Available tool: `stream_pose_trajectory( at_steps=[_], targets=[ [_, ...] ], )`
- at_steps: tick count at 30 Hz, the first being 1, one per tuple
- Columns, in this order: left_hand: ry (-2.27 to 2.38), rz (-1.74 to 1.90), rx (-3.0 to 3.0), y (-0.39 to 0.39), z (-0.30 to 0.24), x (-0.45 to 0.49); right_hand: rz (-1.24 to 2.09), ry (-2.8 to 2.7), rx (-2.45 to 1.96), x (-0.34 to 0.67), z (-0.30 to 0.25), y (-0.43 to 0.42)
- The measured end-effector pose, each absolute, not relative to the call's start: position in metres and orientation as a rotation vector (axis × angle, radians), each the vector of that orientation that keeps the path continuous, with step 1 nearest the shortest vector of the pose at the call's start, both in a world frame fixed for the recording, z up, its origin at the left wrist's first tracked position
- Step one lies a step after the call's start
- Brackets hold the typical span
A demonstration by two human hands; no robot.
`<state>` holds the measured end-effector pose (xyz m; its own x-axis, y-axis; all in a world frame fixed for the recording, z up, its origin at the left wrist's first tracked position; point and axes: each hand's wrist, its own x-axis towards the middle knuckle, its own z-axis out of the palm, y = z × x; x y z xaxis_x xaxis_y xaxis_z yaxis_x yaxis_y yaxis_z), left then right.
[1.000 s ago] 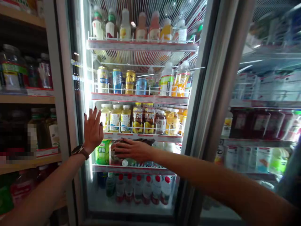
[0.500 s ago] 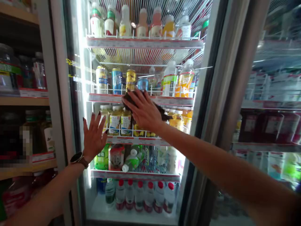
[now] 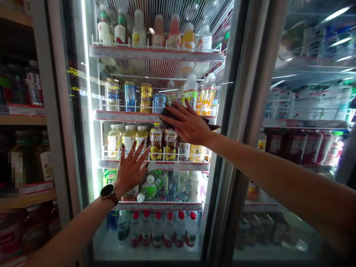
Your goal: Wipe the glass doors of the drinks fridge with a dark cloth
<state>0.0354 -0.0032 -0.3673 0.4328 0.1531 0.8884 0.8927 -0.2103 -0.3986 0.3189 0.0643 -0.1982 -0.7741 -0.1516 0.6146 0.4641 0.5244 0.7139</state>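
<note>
My right hand (image 3: pixel 190 124) lies flat, fingers spread, over a dark cloth (image 3: pixel 167 112), pressing it to the glass of an upright drinks fridge door. A dark tail of the cloth sticks out to the right, past the wrist. The hand covers part of the shelf with cans and bottles behind the glass. Lower and to the left, my left hand (image 3: pixel 130 168) is open with its fingers spread, at the glass and holding nothing. A round watch (image 3: pixel 107 191) with a brown strap is on that wrist.
Behind the glass stand cans (image 3: pixel 129 97), juice bottles (image 3: pixel 208 97) and red-capped bottles (image 3: pixel 157 230) on shelves. A metal door frame (image 3: pixel 247 92) divides this door from another fridge door on the right. Open shelves (image 3: pixel 25 119) with bottles are at the left.
My right hand has slid the cloth to the right across the glass. My left hand has also shifted right and slightly down. The view has turned a little to the right.
</note>
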Motion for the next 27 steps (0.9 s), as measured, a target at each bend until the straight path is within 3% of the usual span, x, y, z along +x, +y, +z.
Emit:
stream_pose_trajectory(
  at_steps=[4, 8, 12, 15, 20, 22, 24, 27],
  targets=[
    [-0.927, -0.946, -1.609, 0.009, -0.371, 0.043, -1.118, -1.955, -0.408, 0.312, -0.219, 0.058],
    [-0.907, -0.975, -1.631, 0.007, -0.371, 0.042, -1.181, -2.206, -0.37, 0.311, -0.33, 0.054],
    [-0.897, -0.999, -1.675, 0.006, -0.369, 0.04, -1.352, -2.473, 0.064, 0.346, -0.411, 0.06],
    [-0.89, -0.992, -1.685, 0.006, -0.369, 0.039, -1.434, -2.584, 0.275, 0.378, -0.386, 0.067],
    [-0.897, -0.986, -1.675, 0.007, -0.37, 0.04, -1.228, -2.096, -0.413, 0.398, -0.252, 0.073],
    [-0.908, -0.988, -1.676, 0.007, -0.372, 0.042, -1.09, -1.787, -0.594, 0.387, -0.227, 0.072],
    [-0.913, -0.995, -1.672, 0.007, -0.375, 0.044, -1.011, -1.643, -0.646, 0.37, -0.243, 0.069],
    [-0.906, -1.011, -1.665, 0.009, -0.379, 0.045, -1.064, -1.901, -0.581, 0.356, -0.337, 0.063]
  ],
)
